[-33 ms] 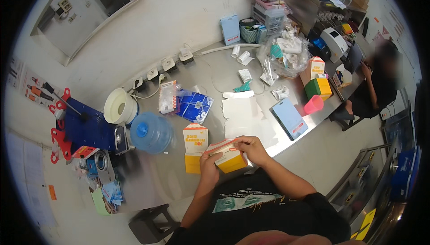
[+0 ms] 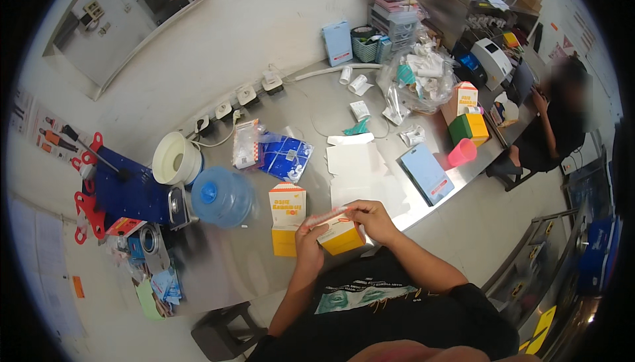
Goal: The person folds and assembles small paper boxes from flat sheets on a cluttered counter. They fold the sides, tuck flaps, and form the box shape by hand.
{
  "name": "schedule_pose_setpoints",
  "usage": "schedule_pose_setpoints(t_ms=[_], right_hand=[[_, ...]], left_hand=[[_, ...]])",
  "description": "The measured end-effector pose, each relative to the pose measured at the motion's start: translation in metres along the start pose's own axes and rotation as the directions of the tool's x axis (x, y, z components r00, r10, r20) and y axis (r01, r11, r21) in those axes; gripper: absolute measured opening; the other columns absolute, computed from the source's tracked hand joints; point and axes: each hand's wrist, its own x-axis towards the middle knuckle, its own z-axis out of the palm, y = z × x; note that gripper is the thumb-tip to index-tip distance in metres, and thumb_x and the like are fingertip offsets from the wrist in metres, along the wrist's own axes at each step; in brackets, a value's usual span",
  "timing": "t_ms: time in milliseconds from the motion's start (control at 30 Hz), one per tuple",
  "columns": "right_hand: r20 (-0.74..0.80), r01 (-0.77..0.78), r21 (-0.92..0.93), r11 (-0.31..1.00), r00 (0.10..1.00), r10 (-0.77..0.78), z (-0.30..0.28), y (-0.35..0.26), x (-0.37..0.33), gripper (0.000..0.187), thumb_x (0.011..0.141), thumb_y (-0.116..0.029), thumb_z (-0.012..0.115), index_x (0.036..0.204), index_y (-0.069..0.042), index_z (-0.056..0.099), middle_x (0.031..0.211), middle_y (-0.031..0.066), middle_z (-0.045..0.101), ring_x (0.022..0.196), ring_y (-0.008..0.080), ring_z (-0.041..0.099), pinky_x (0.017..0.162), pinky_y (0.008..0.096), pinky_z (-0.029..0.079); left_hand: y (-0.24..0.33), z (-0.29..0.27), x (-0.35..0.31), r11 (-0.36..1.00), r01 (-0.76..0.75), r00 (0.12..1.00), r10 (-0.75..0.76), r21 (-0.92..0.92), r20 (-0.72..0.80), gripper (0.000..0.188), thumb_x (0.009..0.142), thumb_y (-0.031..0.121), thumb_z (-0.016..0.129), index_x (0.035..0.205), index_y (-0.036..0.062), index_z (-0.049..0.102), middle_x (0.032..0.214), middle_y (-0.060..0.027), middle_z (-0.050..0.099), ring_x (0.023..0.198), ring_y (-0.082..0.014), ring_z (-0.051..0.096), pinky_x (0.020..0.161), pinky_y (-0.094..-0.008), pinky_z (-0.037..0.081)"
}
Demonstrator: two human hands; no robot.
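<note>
Between my two hands is a small yellow and white carton (image 2: 342,239) with an orange-patterned top edge, held just above the table's near edge. My left hand (image 2: 309,248) grips its left side, thumb on the front panel. My right hand (image 2: 374,223) pinches the upper right corner. Some fingers are hidden behind the carton. Close to my left hand, a matching carton (image 2: 288,213), white above and yellow below, lies on the steel table (image 2: 228,263). Beyond my hands lies an unfolded white cardboard sheet (image 2: 354,163).
A blue water jug (image 2: 221,196), a cream bucket (image 2: 177,157) and a blue packet (image 2: 288,157) stand left. A light-blue box (image 2: 426,173), a pink cup (image 2: 463,153) and a clear bag of white rolls (image 2: 423,77) are right. Another person (image 2: 555,117) sits at far right.
The carton's top edge has tipped slightly in my hands, so less of its patterned flap shows. Both hands keep their hold, and the view has shifted a little.
</note>
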Motion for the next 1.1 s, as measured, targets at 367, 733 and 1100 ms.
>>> schedule_pose_setpoints(t_ms=[367,733,1100], right_hand=[[-0.14,-0.017,0.074,0.997,0.99,0.027,-0.101,-0.039,-0.005,0.019,0.1,-0.009,0.064,0.11,0.003,0.074,0.093,0.0033,0.073,0.082,0.0087,0.065,0.075,0.0251,0.052],[-0.099,-0.094,0.138,0.986,0.989,0.108,-0.275,-0.1,-0.016,0.025,0.1,-0.005,0.06,0.12,0.004,0.072,0.098,0.0075,0.074,0.08,0.0119,0.067,0.074,0.0269,0.054],[-0.04,-0.055,0.078,0.995,0.998,0.058,-0.381,-0.104,0.003,0.04,0.108,-0.022,0.058,0.141,0.0,0.06,0.116,0.0103,0.073,0.103,0.0158,0.07,0.09,0.0303,0.056]], left_hand=[[-0.039,0.119,0.023,0.998,0.032,0.998,-0.029,0.055,-0.053,0.039,0.094,0.0,0.064,0.133,-0.0041,0.06,0.127,-0.0153,0.069,0.113,-0.0258,0.07,0.099,-0.0377,0.056],[-0.134,0.28,0.054,0.988,-0.012,0.996,0.026,0.154,-0.091,0.056,0.096,0.007,0.066,0.148,-0.0006,0.045,0.136,-0.0171,0.064,0.123,-0.0256,0.065,0.102,-0.0378,0.055],[-0.157,0.365,0.06,0.987,-0.132,0.985,0.121,0.09,0.12,0.096,0.085,-0.01,0.069,0.163,0.0123,0.017,0.148,-0.0219,0.053,0.135,-0.0327,0.058,0.111,-0.0464,0.052]])
